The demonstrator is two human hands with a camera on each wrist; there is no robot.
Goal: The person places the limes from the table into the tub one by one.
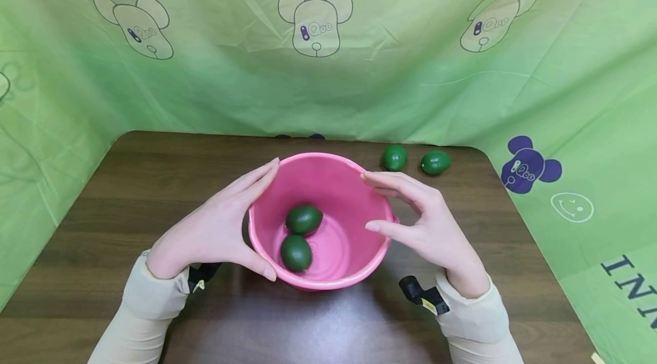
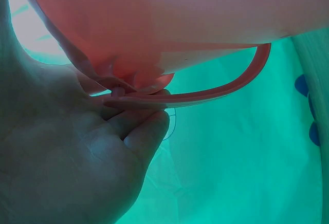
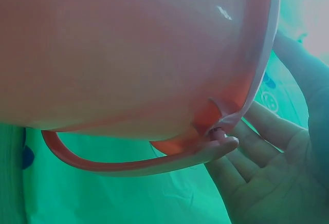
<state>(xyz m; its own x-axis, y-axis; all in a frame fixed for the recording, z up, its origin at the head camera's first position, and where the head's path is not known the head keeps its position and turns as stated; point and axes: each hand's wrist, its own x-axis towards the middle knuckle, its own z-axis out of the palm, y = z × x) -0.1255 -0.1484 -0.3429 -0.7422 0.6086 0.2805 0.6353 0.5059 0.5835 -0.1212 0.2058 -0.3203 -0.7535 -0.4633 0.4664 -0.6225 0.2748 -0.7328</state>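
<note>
Pink bucket [image 1: 328, 181] is being framed between both hands at the centre of the brown wooden table [image 1: 128, 181], which is the largest thing in view apart from the green cloth backdrop [image 1: 328, 79] printed with bear heads that is being draped behind and around it. Bucket is sitting upright on the table in the head view, mouth up, with its handle [image 2: 216, 93] hanging down along the outer wall, as is being shown in both wrist views. Left hand [image 1: 215, 227] is being held against the bucket's left rim, fingers straight along the wall and thumb being laid at the near rim; in the left wrist view the fingers [image 2: 139, 126] are being seen just under the handle pivot. Right hand [image 1: 426, 221] is being kept at the right rim, fingers relaxed and spread, thumb being pointed over the rim; whether it is actually being pressed on the wall cannot be told, and in the right wrist view the palm is lying open just beside the handle pivot. Neither hand is being curled around anything. Two green avocados [image 1: 304, 219] [image 1: 296, 252] are being held inside the bucket, touching each other on the bottom. Two more avocados [image 1: 394, 157] [image 1: 435, 162] are lying on the table behind the bucket to the right, near each other, well clear of the hands.
</note>
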